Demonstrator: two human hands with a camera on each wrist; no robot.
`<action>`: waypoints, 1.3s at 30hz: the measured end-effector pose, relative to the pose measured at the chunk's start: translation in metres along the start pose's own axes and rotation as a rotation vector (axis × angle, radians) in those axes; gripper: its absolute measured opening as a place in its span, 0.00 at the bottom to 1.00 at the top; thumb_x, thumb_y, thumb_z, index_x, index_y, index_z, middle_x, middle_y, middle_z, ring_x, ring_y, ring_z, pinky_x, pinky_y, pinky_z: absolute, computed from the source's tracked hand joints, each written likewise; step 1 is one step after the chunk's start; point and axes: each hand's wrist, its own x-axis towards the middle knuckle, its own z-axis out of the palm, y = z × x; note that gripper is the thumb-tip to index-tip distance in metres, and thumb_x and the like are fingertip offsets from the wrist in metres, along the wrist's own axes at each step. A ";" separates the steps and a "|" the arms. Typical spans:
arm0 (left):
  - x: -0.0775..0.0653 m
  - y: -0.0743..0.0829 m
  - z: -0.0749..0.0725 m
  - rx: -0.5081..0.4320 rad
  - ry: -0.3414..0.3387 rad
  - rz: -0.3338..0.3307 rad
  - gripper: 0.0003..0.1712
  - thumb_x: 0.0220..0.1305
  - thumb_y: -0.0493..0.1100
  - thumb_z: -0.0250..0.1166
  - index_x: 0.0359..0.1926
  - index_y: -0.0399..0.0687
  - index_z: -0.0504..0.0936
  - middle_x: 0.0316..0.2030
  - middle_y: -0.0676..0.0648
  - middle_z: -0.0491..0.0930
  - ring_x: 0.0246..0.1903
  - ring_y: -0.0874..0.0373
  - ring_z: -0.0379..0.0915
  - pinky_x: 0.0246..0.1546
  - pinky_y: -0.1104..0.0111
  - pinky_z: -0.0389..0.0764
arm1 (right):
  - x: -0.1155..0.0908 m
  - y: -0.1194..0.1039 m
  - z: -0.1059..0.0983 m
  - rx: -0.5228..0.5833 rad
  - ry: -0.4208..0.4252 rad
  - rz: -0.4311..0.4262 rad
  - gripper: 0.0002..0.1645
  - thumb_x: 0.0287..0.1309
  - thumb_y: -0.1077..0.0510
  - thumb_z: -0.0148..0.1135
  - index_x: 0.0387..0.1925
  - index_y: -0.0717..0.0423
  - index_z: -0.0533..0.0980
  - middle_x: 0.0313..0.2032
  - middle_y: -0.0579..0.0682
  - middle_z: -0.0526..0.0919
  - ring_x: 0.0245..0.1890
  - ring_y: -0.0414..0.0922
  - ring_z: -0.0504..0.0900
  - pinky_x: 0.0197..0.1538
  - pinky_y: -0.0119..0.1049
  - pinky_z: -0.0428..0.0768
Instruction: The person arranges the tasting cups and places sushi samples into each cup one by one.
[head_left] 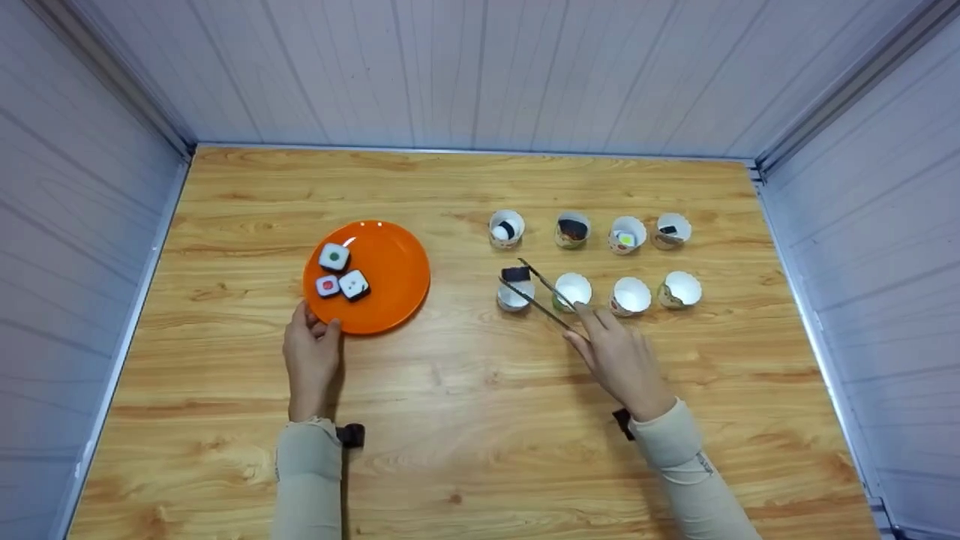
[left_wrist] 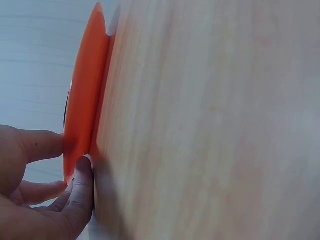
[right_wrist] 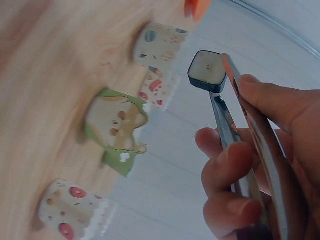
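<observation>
My left hand [head_left: 311, 367] pinches the near-left rim of an orange plate [head_left: 390, 277], thumb on top and fingers beneath, as the left wrist view shows. On the plate's left side sit three toy sushi rolls [head_left: 334, 257], white with dark sides. My right hand [head_left: 619, 364] grips a pair of metal tongs [right_wrist: 255, 125]. Between the tong tips is another sushi roll [right_wrist: 207, 69] with a white face and a black wrap. In the head view it appears over the front-left paper cup [head_left: 514, 301]; any contact with that cup cannot be told.
Several patterned paper cups stand in two rows at the right. Back-row cups, such as the leftmost cup [head_left: 497, 238], hold sushi pieces. White insides show in the other front-row cups [head_left: 631, 295]. Pale panel walls [head_left: 450, 75] border the wooden table [head_left: 465, 465] at the back and sides.
</observation>
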 end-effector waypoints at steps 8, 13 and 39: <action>0.000 0.001 0.000 0.001 -0.002 0.014 0.35 0.72 0.36 0.58 0.75 0.34 0.56 0.55 0.37 0.73 0.46 0.50 0.74 0.49 0.62 0.76 | -0.011 0.002 0.011 -0.002 -0.040 0.015 0.28 0.64 0.50 0.68 0.62 0.57 0.76 0.30 0.53 0.77 0.12 0.47 0.67 0.12 0.43 0.67; 0.000 0.001 0.000 0.007 -0.002 0.010 0.35 0.73 0.37 0.57 0.75 0.35 0.56 0.55 0.37 0.73 0.46 0.50 0.73 0.49 0.61 0.76 | -0.013 0.002 0.013 0.007 -0.062 0.022 0.27 0.65 0.49 0.67 0.61 0.58 0.76 0.30 0.52 0.77 0.14 0.48 0.71 0.13 0.45 0.69; 0.001 0.002 -0.002 0.011 -0.016 -0.023 0.34 0.73 0.38 0.58 0.75 0.37 0.58 0.55 0.39 0.73 0.47 0.50 0.73 0.49 0.63 0.76 | -0.002 -0.019 0.019 0.077 -0.062 0.022 0.27 0.64 0.48 0.68 0.59 0.57 0.77 0.32 0.51 0.77 0.14 0.43 0.65 0.14 0.40 0.66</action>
